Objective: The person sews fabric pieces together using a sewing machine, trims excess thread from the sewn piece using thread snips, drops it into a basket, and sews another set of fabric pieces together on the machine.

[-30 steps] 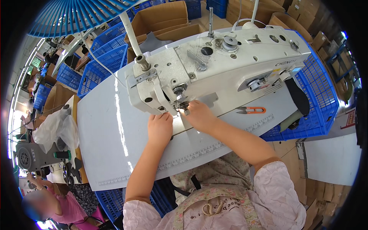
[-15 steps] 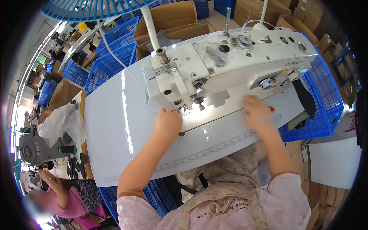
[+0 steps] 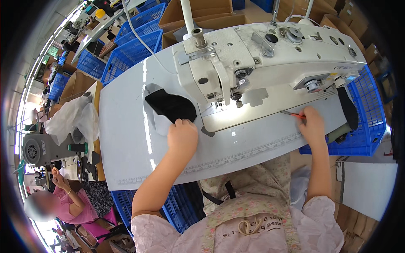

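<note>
A black, curved flat piece (image 3: 172,103), shaped like a shoe part, is tilted over the white tabletop left of the sewing machine (image 3: 270,63). My left hand (image 3: 182,137) pinches its near end, just left of the needle area. To the right, over the table in front of the machine bed, my right hand (image 3: 312,124) is closed on small orange-handled scissors (image 3: 300,116). Their dark blades point left, toward the machine bed. The fingers partly hide the handle.
A ruler strip (image 3: 236,158) runs along the table's near edge. Another dark piece (image 3: 346,109) hangs at the table's right end by a blue crate (image 3: 368,122). More blue crates (image 3: 133,57) stand behind. A person in pink (image 3: 78,204) sits at the left beside another machine (image 3: 42,149).
My left hand has drawn the black piece out to the left of the needle area. My right hand has moved right and taken up the scissors. The view has shifted slightly.
</note>
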### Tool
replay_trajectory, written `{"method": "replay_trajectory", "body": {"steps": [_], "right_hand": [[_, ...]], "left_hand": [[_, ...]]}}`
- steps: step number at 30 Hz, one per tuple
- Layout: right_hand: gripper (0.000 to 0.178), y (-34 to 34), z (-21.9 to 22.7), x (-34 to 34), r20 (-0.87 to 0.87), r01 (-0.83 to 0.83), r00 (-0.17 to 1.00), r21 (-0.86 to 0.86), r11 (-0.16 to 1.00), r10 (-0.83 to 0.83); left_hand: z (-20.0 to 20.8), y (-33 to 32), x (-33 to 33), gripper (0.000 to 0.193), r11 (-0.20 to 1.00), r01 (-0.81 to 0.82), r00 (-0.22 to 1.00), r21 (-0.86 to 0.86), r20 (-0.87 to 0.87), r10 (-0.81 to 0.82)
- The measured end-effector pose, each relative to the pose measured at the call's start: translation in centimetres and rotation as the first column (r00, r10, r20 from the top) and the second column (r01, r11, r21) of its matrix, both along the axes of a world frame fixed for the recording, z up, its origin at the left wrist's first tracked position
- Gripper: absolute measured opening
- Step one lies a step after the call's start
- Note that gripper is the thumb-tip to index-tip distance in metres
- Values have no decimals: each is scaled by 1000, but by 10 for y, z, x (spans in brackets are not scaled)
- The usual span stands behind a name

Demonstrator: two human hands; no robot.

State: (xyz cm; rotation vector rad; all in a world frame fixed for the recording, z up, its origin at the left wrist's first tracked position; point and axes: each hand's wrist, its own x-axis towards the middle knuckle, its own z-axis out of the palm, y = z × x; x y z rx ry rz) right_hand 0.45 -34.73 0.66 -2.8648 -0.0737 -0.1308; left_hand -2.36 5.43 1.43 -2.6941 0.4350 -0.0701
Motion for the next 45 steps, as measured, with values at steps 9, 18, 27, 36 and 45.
{"method": "replay_trajectory", "body": {"steps": [9, 18, 27, 36, 45], "right_hand": [[15, 130, -6, -19, 16, -207, 941, 819, 535, 339], [22, 185, 4, 9, 133, -592, 806, 200, 781, 577], [30, 204, -1, 23, 361, -607, 758, 86, 790, 543], [31, 215, -2, 21, 286, -579, 791, 68, 813, 540], [24, 219, -5, 23, 361, -558, 773, -6, 830, 522]], "left_hand": [[-8, 12, -2, 29, 962, 67, 978, -266, 211, -9], [-10, 10, 0, 24, 945, 90, 959, -315, 285, 3], [-7, 7, 0, 20, 941, 61, 957, -332, 288, 40], [-6, 6, -1, 21, 942, 51, 965, -331, 260, 40], [-7, 7, 0, 22, 941, 53, 963, -336, 267, 41]]}}
